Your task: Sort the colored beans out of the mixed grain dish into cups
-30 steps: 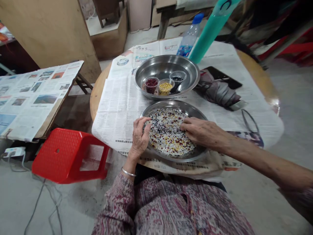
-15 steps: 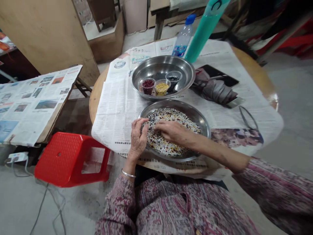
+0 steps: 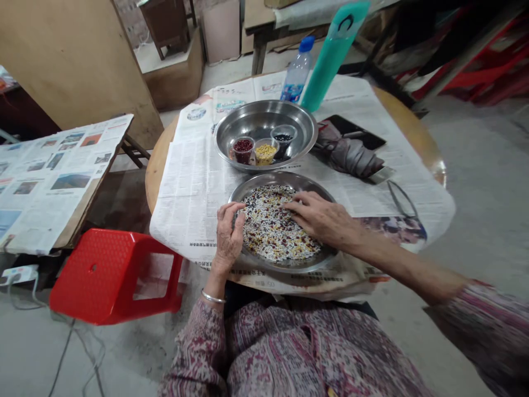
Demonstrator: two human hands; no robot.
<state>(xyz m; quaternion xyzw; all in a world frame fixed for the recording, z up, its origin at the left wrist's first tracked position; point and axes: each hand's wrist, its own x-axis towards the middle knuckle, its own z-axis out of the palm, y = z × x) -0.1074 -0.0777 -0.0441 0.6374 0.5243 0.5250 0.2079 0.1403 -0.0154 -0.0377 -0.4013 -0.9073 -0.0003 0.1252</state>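
Note:
A steel pan (image 3: pixel 320 184) in front of me holds a flat layer of mixed white, red, yellow and dark grains (image 3: pixel 270 231). My left hand (image 3: pixel 227 237) curls over the pan's left rim, fingers bent round the edge. My right hand (image 3: pixel 320 218) lies palm down on the grains at the right, fingers stretched toward the pan's far middle. Behind it a second steel bowl (image 3: pixel 248 118) carries three small clear cups: red beans (image 3: pixel 243 149), yellow grains (image 3: pixel 265 153) and dark beans (image 3: pixel 283 138).
Newspaper (image 3: pixel 194 182) covers the round wooden table (image 3: pixel 430 154). A water bottle (image 3: pixel 296 70) and a green cylinder (image 3: pixel 329 55) stand at the back, with a folded grey cloth (image 3: pixel 351 157) to the right. A red plastic stool (image 3: pixel 103 270) and a paper-covered bench (image 3: pixel 53 176) sit at the left.
My right hand swept left across the grains, then came back toward the right and far side of the pan. The left hand stayed on the rim. The view shifted slightly.

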